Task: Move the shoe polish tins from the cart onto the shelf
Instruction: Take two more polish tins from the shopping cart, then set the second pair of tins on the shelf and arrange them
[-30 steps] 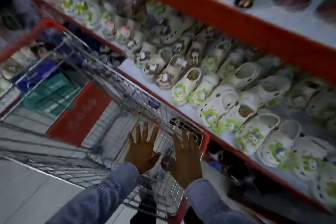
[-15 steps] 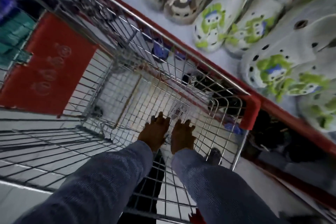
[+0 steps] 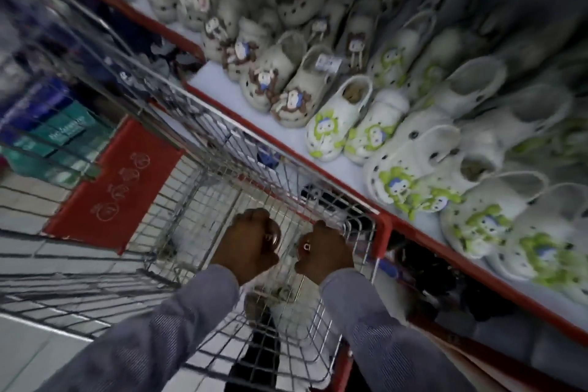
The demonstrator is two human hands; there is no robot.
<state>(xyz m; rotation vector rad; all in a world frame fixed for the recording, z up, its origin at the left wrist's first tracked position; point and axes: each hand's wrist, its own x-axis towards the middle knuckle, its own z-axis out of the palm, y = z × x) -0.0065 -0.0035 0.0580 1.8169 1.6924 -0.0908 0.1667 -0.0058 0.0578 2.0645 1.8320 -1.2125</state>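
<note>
My left hand [image 3: 246,247] is closed around a round dark-brown shoe polish tin [image 3: 272,235], of which only the right edge shows. My right hand [image 3: 329,253] grips a second brown tin [image 3: 304,247], seen at the thumb side. Both fists are held side by side inside the wire cart [image 3: 203,111], near its right rear corner. Below them, on the cart floor, lies a blurred brownish round thing [image 3: 254,305] that may be another tin. The white shelf [image 3: 251,111] with a red front edge runs along the cart's right side.
Rows of white clogs with brown [image 3: 270,79] and green [image 3: 337,118] figures fill most of the shelf; a bare strip lies along its front. A red panel [image 3: 117,188] hangs on the cart's left side. Green and blue boxes [image 3: 60,137] stand at the left.
My hands were flat and reaching down to the cart floor; now both are closed on tins and lifted. The view has tilted up toward the shelf.
</note>
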